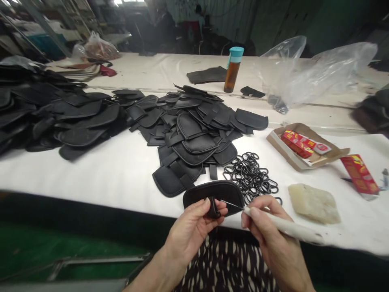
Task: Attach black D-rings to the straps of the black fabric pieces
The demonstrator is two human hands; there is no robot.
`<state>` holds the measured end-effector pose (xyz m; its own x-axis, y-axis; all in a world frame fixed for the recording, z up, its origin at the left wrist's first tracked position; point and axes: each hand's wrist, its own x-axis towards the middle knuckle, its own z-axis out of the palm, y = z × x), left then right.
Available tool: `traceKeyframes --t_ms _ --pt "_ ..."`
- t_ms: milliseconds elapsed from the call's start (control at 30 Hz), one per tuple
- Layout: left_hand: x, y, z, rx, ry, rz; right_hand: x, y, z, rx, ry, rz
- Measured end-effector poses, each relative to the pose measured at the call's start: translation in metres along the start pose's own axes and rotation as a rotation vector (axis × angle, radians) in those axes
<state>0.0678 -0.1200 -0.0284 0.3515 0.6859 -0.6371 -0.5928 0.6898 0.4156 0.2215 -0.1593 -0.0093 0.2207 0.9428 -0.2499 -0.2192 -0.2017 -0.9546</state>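
Note:
My left hand pinches the folded strap of a black leather flap, which lies at the table's front edge. In my right hand is an awl with a thick whitish handle. Its thin metal shaft points left, with the tip close to the fingers of my left hand and the strap. Whether the tip touches the leather I cannot tell. Just behind my right hand lies a heap of black metal D-rings.
Black leather flaps are piled mid-table, with a larger pile at left. To the right are a wax-like block, a cardboard box with red packets, and another red packet. A bottle and clear plastic bags stand farther back.

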Motion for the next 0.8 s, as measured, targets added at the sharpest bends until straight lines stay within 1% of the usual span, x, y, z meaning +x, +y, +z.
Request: traceKeyframes --t_ms 100,267,500,667,800 --pt "0.000 0.000 -0.001 -0.010 -0.025 0.012 0.005 0.008 0.003 -0.050 -0.038 -0.031" --pt "0.000 -0.001 -0.002 -0.019 -0.045 0.026 0.010 0.017 0.003 -0.086 -0.049 -0.044" --pt "0.001 -0.002 -0.003 -0.031 -0.056 0.047 0.009 0.014 0.009 -0.094 -0.055 -0.050" --pt "0.004 -0.004 -0.006 -0.032 -0.095 0.050 0.009 0.013 0.013 -0.101 -0.078 -0.057" --pt "0.004 -0.006 -0.006 -0.016 -0.111 0.073 0.009 0.014 0.015 -0.171 -0.096 -0.080"
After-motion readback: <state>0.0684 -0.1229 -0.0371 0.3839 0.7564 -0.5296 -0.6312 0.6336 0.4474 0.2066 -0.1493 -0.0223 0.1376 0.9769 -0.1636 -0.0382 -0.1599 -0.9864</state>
